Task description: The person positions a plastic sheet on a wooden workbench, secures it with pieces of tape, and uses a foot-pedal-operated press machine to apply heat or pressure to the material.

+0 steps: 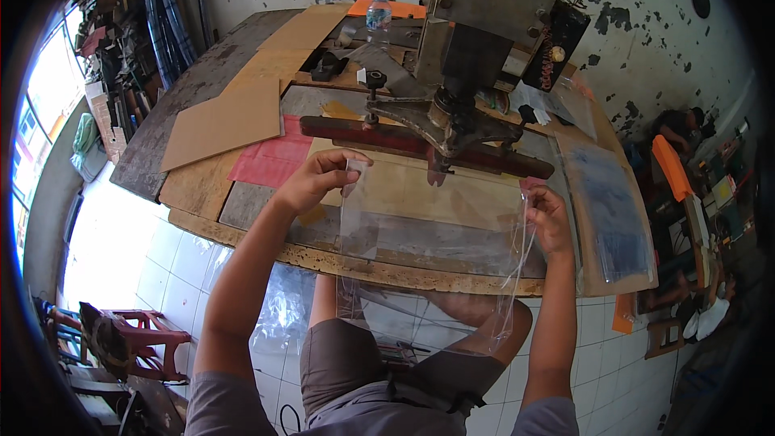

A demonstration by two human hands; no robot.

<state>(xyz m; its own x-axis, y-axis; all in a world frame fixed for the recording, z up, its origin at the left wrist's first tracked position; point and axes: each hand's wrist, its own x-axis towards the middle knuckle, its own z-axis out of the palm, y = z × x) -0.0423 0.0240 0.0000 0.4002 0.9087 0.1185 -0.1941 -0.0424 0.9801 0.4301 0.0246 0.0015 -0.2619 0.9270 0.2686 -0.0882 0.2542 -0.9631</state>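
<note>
Between my hands hangs a clear plastic sheet (436, 234), see-through, its lower part drooping past the table's front edge over my lap. My left hand (321, 179) pinches its upper left corner, where a whitish strip shows. At the upper right corner my right hand (549, 214) grips the creased edge. Just beyond the sheet stands a press machine with a long reddish-brown bar (428, 145) under a metal bracket (452, 117). Beneath the bar lies a yellowish work surface (404, 182), partly seen through the plastic.
Brown boards (226, 125) and a pink sheet (270, 153) lie left on the wooden table (194, 226). A water bottle (379, 16) stands at the back. Stacked clear bluish sheets (609, 210) rest on the right. A red stool (149, 339) is lower left; another person (682, 129) sits far right.
</note>
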